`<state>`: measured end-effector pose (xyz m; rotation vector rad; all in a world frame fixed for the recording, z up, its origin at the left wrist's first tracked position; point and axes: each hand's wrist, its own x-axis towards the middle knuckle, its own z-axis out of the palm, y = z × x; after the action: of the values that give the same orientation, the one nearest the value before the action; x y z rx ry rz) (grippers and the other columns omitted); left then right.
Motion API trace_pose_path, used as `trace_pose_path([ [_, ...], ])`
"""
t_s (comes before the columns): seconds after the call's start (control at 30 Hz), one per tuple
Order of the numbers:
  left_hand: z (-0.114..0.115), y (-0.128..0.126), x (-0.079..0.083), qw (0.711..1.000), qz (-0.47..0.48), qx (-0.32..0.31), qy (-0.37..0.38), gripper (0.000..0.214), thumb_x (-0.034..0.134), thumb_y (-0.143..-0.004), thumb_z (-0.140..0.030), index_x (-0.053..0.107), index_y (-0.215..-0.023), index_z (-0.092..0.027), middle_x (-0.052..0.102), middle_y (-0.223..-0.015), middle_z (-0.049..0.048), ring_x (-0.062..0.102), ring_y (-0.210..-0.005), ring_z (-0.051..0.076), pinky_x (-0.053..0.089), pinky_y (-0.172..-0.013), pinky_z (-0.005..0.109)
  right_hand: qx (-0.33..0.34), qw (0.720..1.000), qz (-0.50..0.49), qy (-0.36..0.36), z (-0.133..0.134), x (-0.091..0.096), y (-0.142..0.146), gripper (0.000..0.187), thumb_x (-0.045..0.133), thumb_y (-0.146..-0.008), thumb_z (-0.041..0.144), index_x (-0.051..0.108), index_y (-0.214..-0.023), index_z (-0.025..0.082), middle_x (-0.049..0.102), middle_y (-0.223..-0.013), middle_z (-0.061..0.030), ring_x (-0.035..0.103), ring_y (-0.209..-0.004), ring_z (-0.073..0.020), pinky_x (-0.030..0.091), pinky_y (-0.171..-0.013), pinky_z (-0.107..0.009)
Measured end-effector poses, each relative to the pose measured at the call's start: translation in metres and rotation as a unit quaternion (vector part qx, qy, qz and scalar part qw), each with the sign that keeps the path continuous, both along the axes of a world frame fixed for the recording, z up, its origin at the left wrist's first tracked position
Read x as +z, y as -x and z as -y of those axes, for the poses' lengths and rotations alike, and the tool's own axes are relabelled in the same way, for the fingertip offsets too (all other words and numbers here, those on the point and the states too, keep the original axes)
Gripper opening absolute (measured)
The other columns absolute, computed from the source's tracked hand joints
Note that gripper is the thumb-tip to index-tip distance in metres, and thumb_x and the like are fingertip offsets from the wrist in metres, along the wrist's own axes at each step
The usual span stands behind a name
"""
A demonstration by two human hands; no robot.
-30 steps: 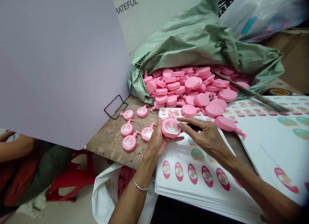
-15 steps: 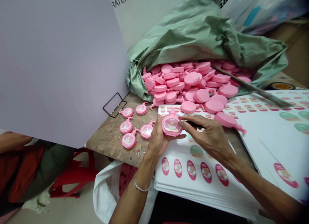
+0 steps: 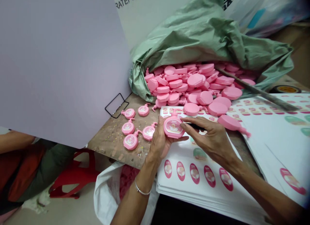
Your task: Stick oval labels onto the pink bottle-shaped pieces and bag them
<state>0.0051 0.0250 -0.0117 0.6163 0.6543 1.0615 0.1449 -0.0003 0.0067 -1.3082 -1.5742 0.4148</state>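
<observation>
So this person has both hands together on a flat pink plastic bottle [image 3: 172,128] with a round printed label, held up just above a stack of white sticker sheets [image 3: 186,183]. The left hand [image 3: 158,143] cups it from below, thumb along the edge, with a thin silver bracelet [image 3: 141,191] on that wrist. The right hand [image 3: 211,139] comes in from the side, fingertips [image 3: 185,121] at the bottle's upper right edge, and there's a thin dark object [image 3: 192,125] under them, though I can't tell what it is. Five labelled pink bottles [image 3: 130,142] lie on a scuffed wooden board [image 3: 108,147] to the left, and a big heap of unlabelled ones [image 3: 193,86] spills from a green woven sack [image 3: 193,40]. A long metal bar [image 3: 256,91] lies across the heap's edge, a lavender board [image 3: 60,66] looms at left, and below it there's a red plastic stool [image 3: 72,176] and a co-worker's arm [image 3: 14,142].
</observation>
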Motion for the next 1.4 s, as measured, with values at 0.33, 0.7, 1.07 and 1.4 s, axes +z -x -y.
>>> trace_pose_path([
  [0.33,0.007,0.006,0.005,0.996,-0.05,0.007,-0.072,0.039,0.074,-0.075,-0.029,0.06,-0.11,-0.017,0.065,-0.103,0.0063,0.064,-0.093,0.022,0.058,-0.08,0.044,-0.092,0.972,0.209,-0.063,-0.006,-0.006,-0.009,0.037,0.06,-0.085,0.042,0.068,-0.108,0.015,0.072,-0.097,-0.0144,0.067,-0.092,-0.0314,0.049,-0.083,-0.049],
  [0.7,0.001,0.052,-0.006,0.912,-0.379,0.134,-0.078,0.034,0.068,-0.077,-0.046,0.065,-0.098,-0.02,0.069,-0.092,0.0079,0.064,-0.099,0.032,0.054,-0.08,0.045,-0.162,0.958,0.202,0.124,-0.013,-0.031,-0.09,0.058,0.062,-0.079,0.052,0.053,-0.125,0.017,0.063,-0.122,-0.0144,0.061,-0.107,-0.0285,0.048,-0.087,-0.042],
  [1.07,-0.004,-0.002,0.016,0.893,-0.394,0.013,-0.215,0.041,0.053,-0.085,-0.055,0.065,-0.094,-0.017,0.068,-0.102,0.0128,0.064,-0.096,0.029,0.051,-0.087,0.049,-0.092,0.898,0.421,-0.085,0.014,-0.026,-0.127,0.025,0.055,-0.083,0.021,0.065,-0.105,0.013,0.067,-0.085,-0.0106,0.058,-0.082,-0.0239,0.039,-0.074,-0.038],
  [1.4,0.021,-0.006,-0.007,0.976,-0.016,-0.185,0.114,0.025,0.078,-0.069,-0.023,0.068,-0.087,-0.01,0.071,-0.081,0.0086,0.069,-0.075,0.02,0.057,-0.066,0.028,0.166,0.961,0.222,-0.012,0.009,-0.021,-0.077,0.067,0.058,-0.078,0.025,0.031,-0.139,0.016,0.049,-0.13,-0.0162,0.05,-0.114,-0.0269,0.044,-0.088,-0.039],
])
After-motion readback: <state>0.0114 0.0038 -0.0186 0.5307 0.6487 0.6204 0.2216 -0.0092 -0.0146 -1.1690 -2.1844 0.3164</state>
